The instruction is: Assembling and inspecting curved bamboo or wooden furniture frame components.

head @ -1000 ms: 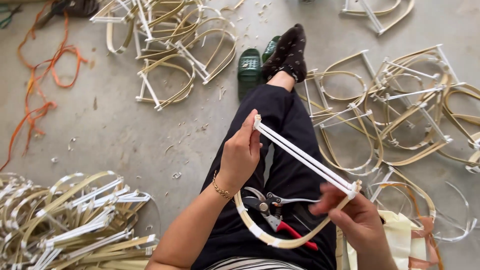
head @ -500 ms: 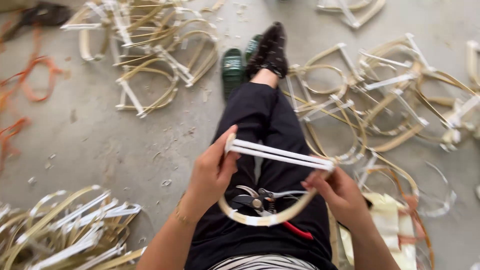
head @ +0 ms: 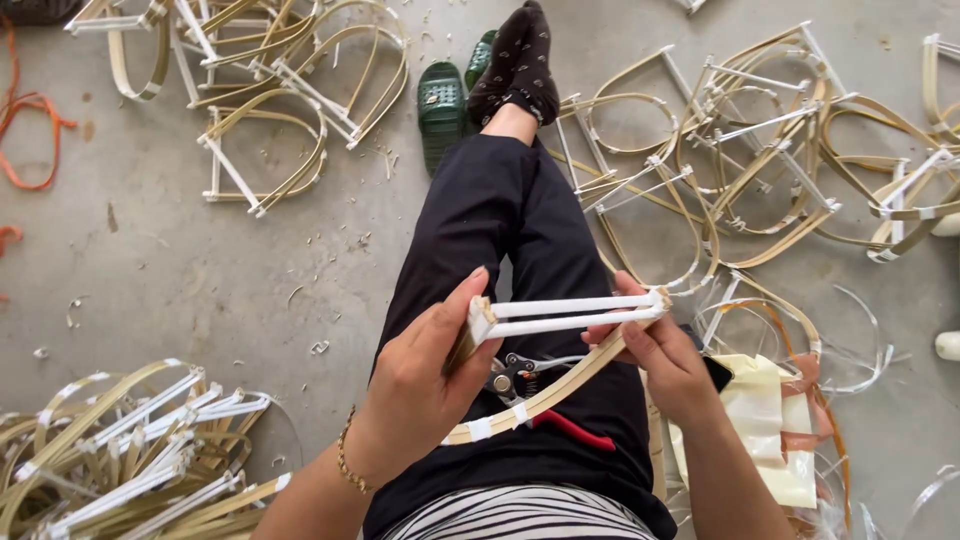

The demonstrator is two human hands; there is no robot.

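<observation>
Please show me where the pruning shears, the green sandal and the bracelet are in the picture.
Pruning shears (head: 512,378), head view, on the metal pivot, lying on the lap.
Green sandal (head: 440,110), head view, on the middle of its upper.
Bracelet (head: 346,462), head view, on the chain at the left wrist.

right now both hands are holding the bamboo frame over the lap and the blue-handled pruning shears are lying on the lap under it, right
Not quite: the pruning shears have red handles, not blue. The head view shows them lying on the lap beneath the bamboo frame. The rest stands: the left hand grips one end of the frame and the right hand grips the other.
</observation>
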